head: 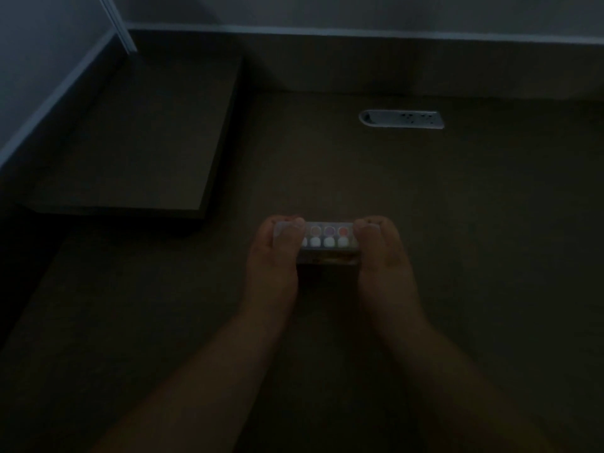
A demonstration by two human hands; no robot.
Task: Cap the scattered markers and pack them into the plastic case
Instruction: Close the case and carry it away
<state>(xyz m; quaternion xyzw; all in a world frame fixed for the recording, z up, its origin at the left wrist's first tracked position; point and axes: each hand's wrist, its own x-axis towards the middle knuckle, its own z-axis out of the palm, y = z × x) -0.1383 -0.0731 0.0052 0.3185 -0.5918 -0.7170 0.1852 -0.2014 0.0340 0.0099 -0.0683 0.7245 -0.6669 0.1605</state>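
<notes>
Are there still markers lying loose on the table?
No, the table shows no loose markers; the marker ends sit in rows inside the plastic case, which the left hand and right hand grip at its ends.

left hand [276,256], right hand [380,256], fingers curled, gripping

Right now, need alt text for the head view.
Both hands, left and right, grip the ends of a clear plastic case of markers over a dim desk. A power socket strip sits behind; a low raised block lies at left.
</notes>
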